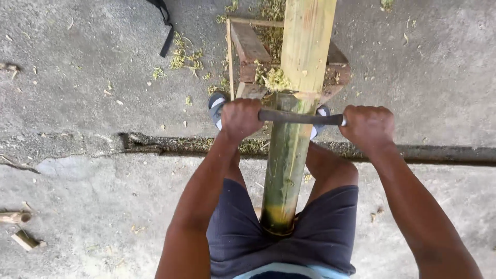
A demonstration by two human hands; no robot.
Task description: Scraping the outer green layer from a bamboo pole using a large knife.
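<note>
Green bamboo pole [289, 155] runs between left hand [241, 119] and right hand [368, 126], both clenched on a drawknife [299, 118] laid across it.

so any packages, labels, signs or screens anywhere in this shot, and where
None in view. The shot shows only the left hand and right hand gripping a dark two-handled blade laid across a green bamboo pole, a wooden rest under the pole, and a black strap on the concrete floor.
</note>
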